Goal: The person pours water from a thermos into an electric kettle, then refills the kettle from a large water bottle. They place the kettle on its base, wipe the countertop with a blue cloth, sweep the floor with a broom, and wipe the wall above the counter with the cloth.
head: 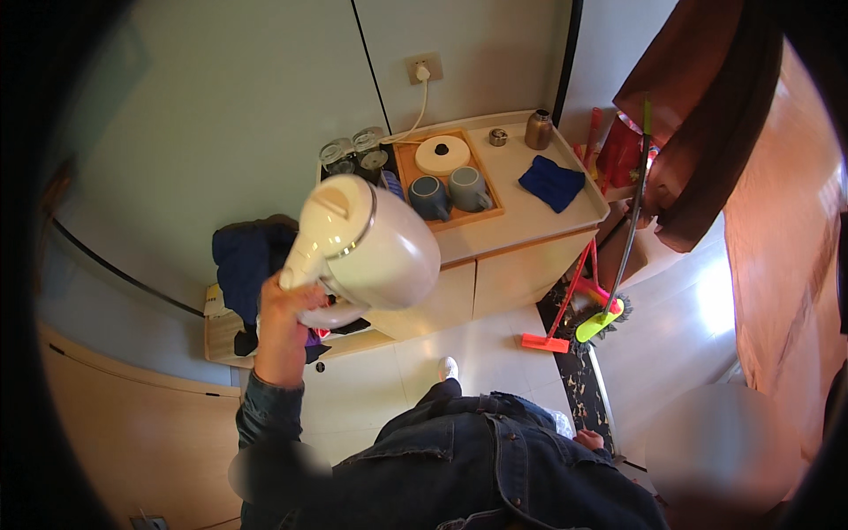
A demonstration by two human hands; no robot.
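Observation:
My left hand [285, 324] grips the handle of a white electric kettle [391, 248], lifted in front of the cabinet. The kettle's lid is closed and a silver band runs round its top. On a wooden tray [493, 215] sits the white power base [430, 159] with a black connector in its middle. Beside the base, a dark blue mug [427, 195] and a grey mug [466, 187] stand upside down. Low at my right side is my right hand [587, 439], partly hidden by my jacket, near a crumpled whitish, plastic-looking thing [562, 423]; its grip is unclear.
The cabinet top [523, 228] also bears glass cups [354, 152], a blue cloth [553, 183], a metal flask [539, 130] and a small metal container [497, 137]. A cord runs to the wall socket [423, 68]. A red squeegee [546, 342] and green mop [599, 324] stand at right.

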